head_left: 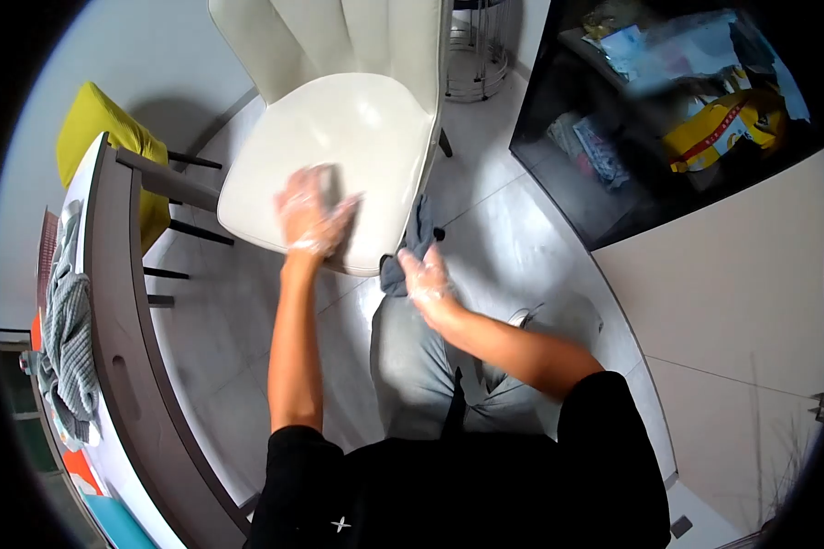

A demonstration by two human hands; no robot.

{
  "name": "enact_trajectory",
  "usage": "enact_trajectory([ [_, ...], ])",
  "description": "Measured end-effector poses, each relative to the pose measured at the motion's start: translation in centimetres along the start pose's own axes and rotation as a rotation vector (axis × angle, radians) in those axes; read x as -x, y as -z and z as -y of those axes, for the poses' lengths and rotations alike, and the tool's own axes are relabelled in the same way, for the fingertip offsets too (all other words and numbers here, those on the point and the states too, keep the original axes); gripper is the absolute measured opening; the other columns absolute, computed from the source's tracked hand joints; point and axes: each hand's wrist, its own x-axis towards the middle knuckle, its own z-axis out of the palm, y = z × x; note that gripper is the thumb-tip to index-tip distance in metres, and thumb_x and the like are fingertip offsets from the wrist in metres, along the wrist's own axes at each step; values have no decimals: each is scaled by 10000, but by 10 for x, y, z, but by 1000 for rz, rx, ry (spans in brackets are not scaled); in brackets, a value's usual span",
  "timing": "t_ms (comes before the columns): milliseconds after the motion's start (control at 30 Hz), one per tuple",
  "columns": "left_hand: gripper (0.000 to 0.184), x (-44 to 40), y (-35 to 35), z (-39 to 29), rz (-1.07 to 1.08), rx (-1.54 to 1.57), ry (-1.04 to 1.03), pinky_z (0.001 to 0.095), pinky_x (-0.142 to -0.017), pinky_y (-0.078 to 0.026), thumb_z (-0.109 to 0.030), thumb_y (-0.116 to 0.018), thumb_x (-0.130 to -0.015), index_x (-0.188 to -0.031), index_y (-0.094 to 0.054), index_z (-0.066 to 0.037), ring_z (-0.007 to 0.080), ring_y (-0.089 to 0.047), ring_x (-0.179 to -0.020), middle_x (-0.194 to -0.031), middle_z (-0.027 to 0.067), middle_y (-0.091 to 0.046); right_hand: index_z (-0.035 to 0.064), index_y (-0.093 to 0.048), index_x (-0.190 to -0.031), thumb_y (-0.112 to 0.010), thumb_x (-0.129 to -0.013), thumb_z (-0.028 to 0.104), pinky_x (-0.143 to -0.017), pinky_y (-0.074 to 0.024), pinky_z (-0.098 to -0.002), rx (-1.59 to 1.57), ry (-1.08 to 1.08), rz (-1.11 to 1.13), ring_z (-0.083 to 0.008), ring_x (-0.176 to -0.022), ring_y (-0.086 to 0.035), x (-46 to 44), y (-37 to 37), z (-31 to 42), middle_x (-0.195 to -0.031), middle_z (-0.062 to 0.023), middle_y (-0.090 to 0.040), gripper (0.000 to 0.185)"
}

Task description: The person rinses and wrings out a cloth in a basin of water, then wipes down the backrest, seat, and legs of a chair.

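A cream chair [352, 137] stands in the upper middle of the frame, its smooth, leather-like cover catching bright highlights on the seat. The seat is broad and rounded, edged by a thin seam, and the backrest above is split into upright padded channels by several seam lines. One dark leg shows to the right of the seat.

Two hands are at work, each in a clear plastic glove. The left hand [313, 212] is spread over the front part of the seat, thumb apart from the fingers and slightly blurred; whether the whole palm presses down I cannot tell. The right hand [428, 277] pinches one dark gray cloth [418, 229] between thumb and fingers at the seat's front right corner, the cloth running up beside the seat edge.

Chairs number two: the cream one and a yellow chair [110, 137] at upper left, behind the worktop [110, 462]. That one worktop runs down the left of the frame and carries one ribbed gray textile [69, 339]. One wire rack [474, 59] stands at the top, right of the backrest. One dark glass-fronted cabinet [604, 215] fills the upper right, with one yellow packet [705, 142] bearing a red band among other items inside.
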Motion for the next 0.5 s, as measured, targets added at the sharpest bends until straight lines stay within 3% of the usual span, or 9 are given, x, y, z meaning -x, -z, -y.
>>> enact_trajectory([
  [33,705,15,-2,31,-111,-69,23,493,-1065,-377,-459,-761,-795,-1306,-560,-16,387,-510,-1266,-1307,205,-592,-8,-336,-1491,-598,-970,305,-1115,-355,-382,-24,12,5,-330,-1320,-469,2,-8,-18,-1444,-222,-485,662],
  [67,778,25,18,39,-131,-113,254,486,-1070,-382,-459,-807,-735,-1303,-557,10,391,-496,-1284,-1331,227,-565,6,-338,-1493,-603,-955,359,-1128,-345,-415,-51,26,9,-393,-1342,-454,-2,-13,-33,-1445,-250,-481,696],
  [100,917,43,1,78,-358,-216,263,515,-1068,-392,-489,-830,-663,-1347,-502,27,399,-489,-1275,-1320,273,-545,1,-345,-1487,-635,-941,377,-1125,-352,-392,-12,-60,34,-365,-1338,-469,17,-2,13,-1436,-230,-499,723],
  [167,1050,61,-16,112,-466,-8,698,577,-1072,-381,-388,-883,-674,-1456,-318,27,411,-519,-1239,-1415,249,-456,6,-325,-1487,-704,-892,408,-1072,-410,-379,-108,52,105,-327,-1266,-537,9,-5,-6,-1407,-196,-530,812],
  [233,1006,60,-19,108,-376,676,1140,578,-1025,-407,-419,-868,-719,-1481,-323,-50,354,-534,-1236,-1353,160,-534,3,-317,-1476,-772,-832,397,-1020,-455,-404,-129,186,87,-347,-1204,-575,7,-14,-10,-1357,-205,-556,882],
  [300,913,59,-22,108,-134,1072,1350,529,-959,-452,-489,-823,-748,-1455,-396,-98,310,-567,-1178,-1294,108,-582,1,-326,-1470,-798,-803,371,-1017,-457,-416,-27,249,47,-371,-1182,-578,8,-16,-14,-1317,-223,-568,897],
  [367,837,69,-38,111,2,1657,1199,472,-899,-481,-549,-780,-765,-1417,-464,-131,277,-594,-1114,-1245,75,-613,3,-276,-1493,-830,-760,339,-1007,-460,-446,73,257,27,-424,-1141,-578,7,-18,-18,-1290,-270,-551,979],
  [500,662,61,-51,86,-180,1557,1359,452,-871,-514,-573,-687,-830,-1341,-551,-174,266,-613,-1108,-1270,64,-626,21,-134,-1539,-821,-759,334,-1007,-455,-470,224,361,49,-466,-1174,-551,5,-15,-21,-1371,-314,-464,1085],
])
